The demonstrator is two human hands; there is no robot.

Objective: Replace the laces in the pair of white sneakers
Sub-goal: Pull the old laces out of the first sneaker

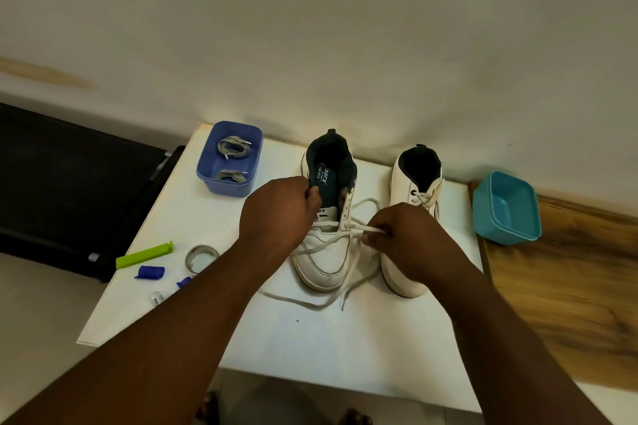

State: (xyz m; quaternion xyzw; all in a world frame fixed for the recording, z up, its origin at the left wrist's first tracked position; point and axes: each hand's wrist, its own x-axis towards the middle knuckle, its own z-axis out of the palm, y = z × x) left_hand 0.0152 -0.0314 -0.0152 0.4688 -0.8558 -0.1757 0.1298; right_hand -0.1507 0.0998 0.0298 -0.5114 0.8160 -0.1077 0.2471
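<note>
Two white sneakers stand side by side on a white table (345, 348), toes toward me. My left hand (276, 210) grips the tongue and left edge of the left sneaker (324, 262). My right hand (404, 238) pinches its white lace (348, 228) near the lower eyelets. Most of that lace lies loose, trailing over the toe and onto the table. The right sneaker (411, 176) is still laced and tied, its front hidden by my right hand. Grey laces (232, 146) lie coiled in a blue tub (210, 169) at the back left.
A teal tub (507, 207) sits at the right on a wooden surface (569, 286). On the table's left lie a green clip (143, 255), a metal ring (202, 257), blue scraps (150, 272) and a small tube (155, 297). A dark chair (69, 183) stands at far left.
</note>
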